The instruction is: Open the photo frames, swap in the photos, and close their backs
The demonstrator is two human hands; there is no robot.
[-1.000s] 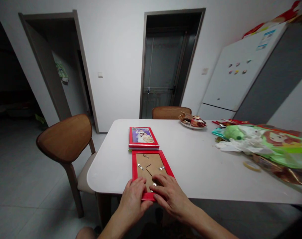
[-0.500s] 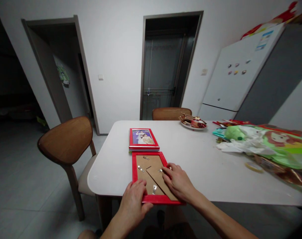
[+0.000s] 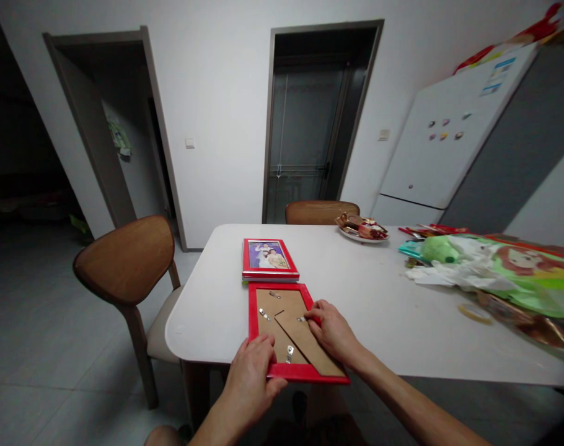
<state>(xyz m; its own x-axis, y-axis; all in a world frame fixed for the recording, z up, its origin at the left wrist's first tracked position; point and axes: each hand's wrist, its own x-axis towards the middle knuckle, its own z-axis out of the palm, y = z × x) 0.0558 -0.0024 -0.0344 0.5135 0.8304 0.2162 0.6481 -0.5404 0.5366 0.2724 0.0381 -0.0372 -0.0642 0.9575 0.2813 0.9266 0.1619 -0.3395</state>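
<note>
A red picture frame point(image 3: 253, 319) lies face down at the table's near edge, its brown backboard point(image 3: 268, 341) and stand flap point(image 3: 317, 344) facing up. Small metal clips point(image 3: 290, 354) sit along the sides of the backboard. My left hand point(image 3: 254, 368) grips the lower left corner, thumb at the near edge and fingers over the red border. Curled at the right border, my right hand point(image 3: 333, 331) has its fingertips by the right-hand clip point(image 3: 302, 319). Just beyond lies another red picture frame point(image 3: 269, 255), photo side up, apparently stacked on something.
A plate point(image 3: 363, 235) with wrapped items stands at the table's far side. Green bags point(image 3: 528, 272), white tissue point(image 3: 463, 272) and a roll of tape point(image 3: 475, 314) lie to the right. Wooden chairs stand at the left point(image 3: 128, 266) and far side point(image 3: 321, 212).
My right hand's fingers have curled in more at the right-hand clip, and the hand has risen slightly. My left hand keeps its hold. The view has shifted slightly.
</note>
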